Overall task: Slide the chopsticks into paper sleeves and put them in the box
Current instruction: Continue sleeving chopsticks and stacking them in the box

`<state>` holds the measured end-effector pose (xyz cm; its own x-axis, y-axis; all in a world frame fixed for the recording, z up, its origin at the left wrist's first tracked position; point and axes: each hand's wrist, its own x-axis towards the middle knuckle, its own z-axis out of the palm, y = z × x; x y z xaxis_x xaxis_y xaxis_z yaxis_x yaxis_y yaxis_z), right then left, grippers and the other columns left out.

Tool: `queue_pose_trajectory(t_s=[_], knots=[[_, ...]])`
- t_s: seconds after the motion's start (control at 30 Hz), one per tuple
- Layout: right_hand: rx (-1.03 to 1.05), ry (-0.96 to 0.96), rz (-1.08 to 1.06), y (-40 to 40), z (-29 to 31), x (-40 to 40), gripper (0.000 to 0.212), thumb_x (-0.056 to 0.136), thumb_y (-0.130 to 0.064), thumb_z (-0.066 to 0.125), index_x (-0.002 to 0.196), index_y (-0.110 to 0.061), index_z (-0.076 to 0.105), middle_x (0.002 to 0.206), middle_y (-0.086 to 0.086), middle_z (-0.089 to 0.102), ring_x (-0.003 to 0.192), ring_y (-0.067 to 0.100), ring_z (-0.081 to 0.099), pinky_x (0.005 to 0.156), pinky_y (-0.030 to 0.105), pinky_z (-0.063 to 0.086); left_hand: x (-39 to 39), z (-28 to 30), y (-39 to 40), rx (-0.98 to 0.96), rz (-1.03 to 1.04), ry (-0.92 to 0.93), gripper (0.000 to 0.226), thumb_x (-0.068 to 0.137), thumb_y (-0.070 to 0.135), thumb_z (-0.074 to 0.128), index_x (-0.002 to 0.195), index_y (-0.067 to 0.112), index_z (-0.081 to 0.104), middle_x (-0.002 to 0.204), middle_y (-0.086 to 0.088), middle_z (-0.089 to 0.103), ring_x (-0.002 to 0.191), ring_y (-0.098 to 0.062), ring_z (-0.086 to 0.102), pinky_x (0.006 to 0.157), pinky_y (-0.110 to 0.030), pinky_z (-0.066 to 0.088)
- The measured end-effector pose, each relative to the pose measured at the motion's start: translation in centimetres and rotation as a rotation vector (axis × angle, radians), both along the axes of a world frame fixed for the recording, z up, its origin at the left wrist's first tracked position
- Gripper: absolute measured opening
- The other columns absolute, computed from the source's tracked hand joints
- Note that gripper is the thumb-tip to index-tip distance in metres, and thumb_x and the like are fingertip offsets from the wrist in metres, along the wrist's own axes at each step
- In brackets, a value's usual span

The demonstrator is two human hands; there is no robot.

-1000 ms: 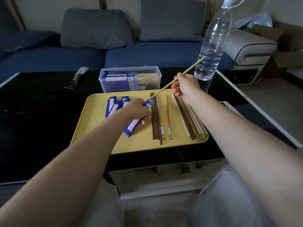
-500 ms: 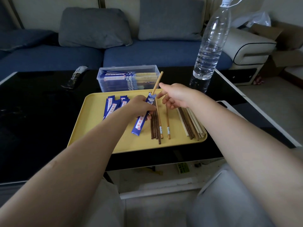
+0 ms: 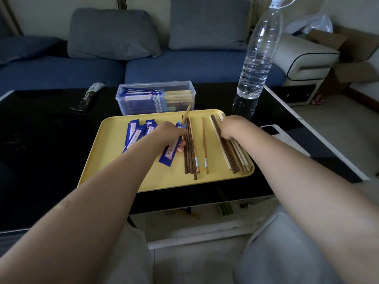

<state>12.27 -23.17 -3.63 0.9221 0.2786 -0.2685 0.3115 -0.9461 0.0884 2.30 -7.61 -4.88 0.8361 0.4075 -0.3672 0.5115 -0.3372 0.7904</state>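
Note:
My left hand (image 3: 168, 133) grips a blue paper sleeve (image 3: 170, 152) over the yellow tray (image 3: 114, 160); a light chopstick (image 3: 187, 114) sticks out of the sleeve's top end. My right hand (image 3: 230, 128) rests palm down on the pile of light and dark chopsticks (image 3: 235, 156) at the tray's right side; its fingers are hidden under the hand. More dark and tan chopsticks (image 3: 191, 154) lie in the tray's middle. Empty blue sleeves (image 3: 135, 134) lie at the tray's left. The clear plastic box (image 3: 155, 98) behind the tray holds sleeved chopsticks.
A tall water bottle (image 3: 257, 52) stands on the black table right of the box. A white phone (image 3: 270, 131) lies right of the tray. A dark wrapper (image 3: 89, 97) lies at the back left. A blue sofa with grey cushions sits behind the table.
My right hand let go of the light chopstick, now pushed further into the sleeve, and moved right onto the chopstick pile. My left hand still holds the sleeve.

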Motion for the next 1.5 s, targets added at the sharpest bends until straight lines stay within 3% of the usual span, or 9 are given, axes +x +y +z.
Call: queue_pose_trajectory(t_s=[0.13,0.3,0.37,0.53,0.8,0.93,1.07,1.27,1.5], knots=[[0.009,0.019,-0.016,-0.3,0.5,-0.1,0.041,0.099,-0.005,0.049,0.138,0.003,0.050,0.077,0.011,0.050,0.061,0.020,0.053,0.051,0.028,0.046,0.3,-0.1,-0.2,0.007,-0.011,0.024,0.027,0.100,0.032,0.057,0.103,0.005,0.057,0.078,-0.007,0.069,0.056,-0.015,0.067,0.049,-0.025,0.052],[0.172,0.149,-0.055,0.0,-0.2,0.4,0.044,0.103,-0.012,0.045,0.141,0.009,0.039,0.083,0.021,0.059,0.076,0.031,0.070,0.078,0.041,0.061,0.7,-0.7,-0.3,0.070,0.003,0.047,0.029,0.098,0.036,0.058,0.103,0.007,0.057,0.084,-0.008,0.068,0.062,-0.015,0.067,0.052,-0.025,0.052],[0.226,0.213,-0.064,0.4,-0.4,0.2,0.040,0.104,-0.018,0.049,0.133,0.009,0.044,0.086,0.023,0.062,0.068,0.031,0.071,0.083,0.044,0.061,0.8,-0.8,-0.1,0.176,0.001,0.074,0.034,0.097,0.041,0.058,0.104,0.009,0.055,0.088,-0.008,0.065,0.071,-0.017,0.065,0.057,-0.025,0.048],[0.400,0.262,-0.070,2.1,-0.9,-0.6,0.026,0.101,-0.025,0.059,0.095,0.001,0.055,0.080,0.018,0.069,0.049,0.022,0.066,0.045,0.027,0.054,0.8,-0.7,0.3,0.259,0.012,0.098,0.036,0.096,0.047,0.057,0.105,0.013,0.049,0.087,-0.007,0.057,0.073,-0.017,0.057,0.055,-0.026,0.038],[0.587,0.280,-0.040,2.8,-0.6,-1.0,0.015,0.100,-0.010,0.055,0.097,0.000,0.066,0.080,0.014,0.072,0.056,0.021,0.072,0.046,0.027,0.055,0.9,-0.8,0.6,0.298,0.037,0.103,0.037,0.097,0.047,0.055,0.107,0.012,0.050,0.086,-0.008,0.057,0.071,-0.017,0.058,0.054,-0.025,0.038],[0.510,0.166,-0.080,2.1,-0.5,-0.1,0.014,0.098,-0.008,0.054,0.089,0.001,0.059,0.079,0.017,0.069,0.063,0.028,0.073,0.050,0.032,0.059,0.8,-0.9,0.8,0.300,0.028,0.101,0.037,0.097,0.047,0.055,0.108,0.012,0.051,0.087,-0.008,0.058,0.071,-0.017,0.058,0.054,-0.025,0.038],[0.427,0.310,-0.134,1.5,-0.7,0.2,0.017,0.096,-0.013,0.064,0.095,0.003,0.059,0.090,0.019,0.070,0.072,0.029,0.076,0.069,0.035,0.063,0.8,-1.0,0.9,0.304,0.013,0.095,0.038,0.097,0.047,0.055,0.109,0.011,0.052,0.088,-0.008,0.059,0.072,-0.017,0.059,0.054,-0.025,0.038],[0.376,0.390,-0.060,2.3,-0.7,-0.4,0.021,0.096,-0.015,0.066,0.104,0.003,0.059,0.097,0.021,0.069,0.062,0.027,0.072,0.060,0.033,0.062,0.8,-0.9,0.8,0.301,0.012,0.111,0.039,0.097,0.047,0.055,0.112,0.011,0.053,0.091,-0.009,0.059,0.074,-0.018,0.059,0.055,-0.025,0.039],[0.256,0.252,-0.007,2.4,-0.6,-0.9,0.016,0.097,-0.015,0.060,0.095,0.000,0.057,0.087,0.016,0.069,0.058,0.023,0.068,0.063,0.031,0.062,0.6,-0.9,0.8,0.310,0.003,0.117,0.038,0.098,0.047,0.054,0.109,0.011,0.052,0.087,-0.008,0.057,0.071,-0.017,0.057,0.054,-0.025,0.038]])
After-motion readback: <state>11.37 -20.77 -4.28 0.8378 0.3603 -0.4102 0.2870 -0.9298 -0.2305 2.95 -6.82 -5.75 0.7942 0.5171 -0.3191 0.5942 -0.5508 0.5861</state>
